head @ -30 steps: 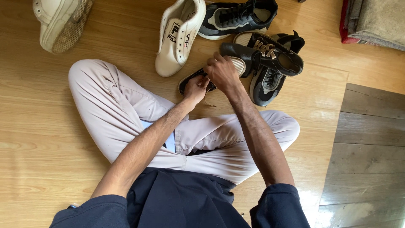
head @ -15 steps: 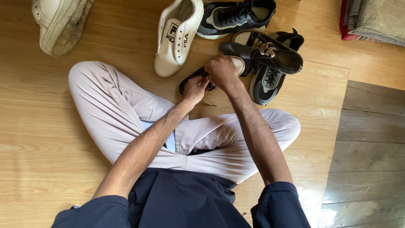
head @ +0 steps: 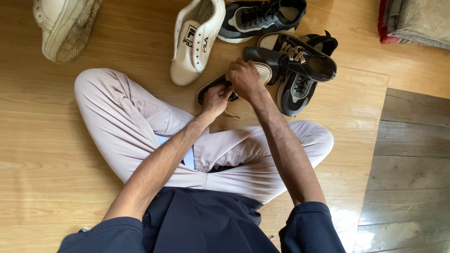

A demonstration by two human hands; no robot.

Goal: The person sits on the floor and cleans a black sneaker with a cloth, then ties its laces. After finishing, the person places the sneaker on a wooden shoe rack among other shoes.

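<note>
I sit cross-legged on a wooden floor. A small black shoe with a pale ribbed sole lies in front of my knees. My left hand is closed on its near end and on a thin beige lace. My right hand grips the shoe's middle from above, covering most of it. The matching black shoe with beige laces lies just to the right, resting on other shoes.
A white sneaker lies on its side just beyond the hands. A black and grey sneaker is behind it, another to the right. A white shoe sits far left. Folded cloth is at the top right, a grey mat to the right.
Both hands have shifted only slightly on the black shoe; the right hand's fingers have moved a little over it. The shoes around them have stayed put.
</note>
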